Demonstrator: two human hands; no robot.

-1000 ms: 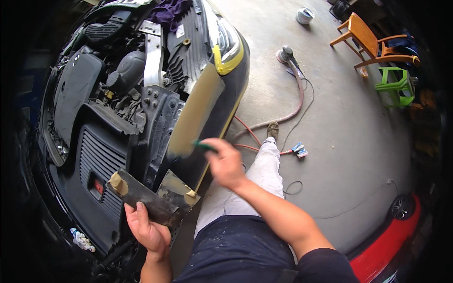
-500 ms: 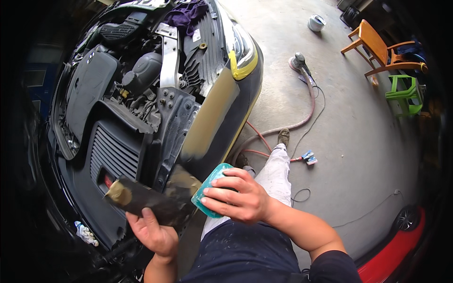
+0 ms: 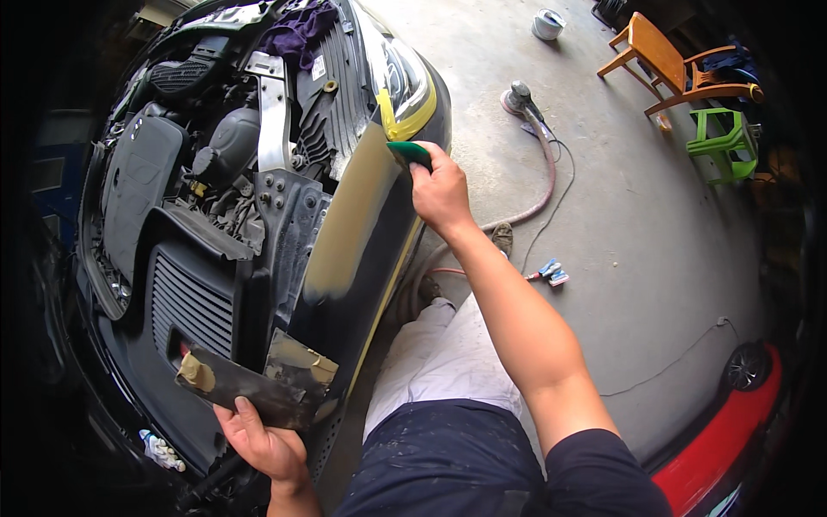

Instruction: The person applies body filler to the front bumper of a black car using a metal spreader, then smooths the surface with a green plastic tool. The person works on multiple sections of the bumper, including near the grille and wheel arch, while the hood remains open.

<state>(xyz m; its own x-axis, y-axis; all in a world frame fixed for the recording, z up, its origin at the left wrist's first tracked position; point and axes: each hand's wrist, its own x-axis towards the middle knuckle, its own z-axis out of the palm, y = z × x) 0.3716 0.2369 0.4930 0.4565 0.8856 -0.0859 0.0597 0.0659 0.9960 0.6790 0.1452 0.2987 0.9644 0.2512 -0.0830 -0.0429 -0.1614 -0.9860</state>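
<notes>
My right hand (image 3: 439, 191) grips a green spreader (image 3: 407, 153) at the upper end of the tan filler band (image 3: 345, 211) on the car's black panel, just below the headlight (image 3: 401, 73) edged with yellow tape (image 3: 405, 116). Low on the left, my left hand (image 3: 264, 444) holds a dark flat board (image 3: 250, 388) with a tan lump of putty (image 3: 196, 373) at one end and a smeared plate (image 3: 297, 358) at the other. The engine bay (image 3: 215, 142) lies exposed beside the panel.
On the concrete floor are a sander (image 3: 521, 99) with hose (image 3: 541, 194) and cord, a bucket (image 3: 548, 24), and blue-and-white fittings (image 3: 553, 274). Right: a wooden chair (image 3: 655, 56), green stool (image 3: 722, 142) and red car part (image 3: 719, 431). A white glove (image 3: 162, 450) rests lower left.
My right hand has gone from beside the board up along the panel toward the headlight with the spreader. My left hand and board have shifted slightly down and leftward in view.
</notes>
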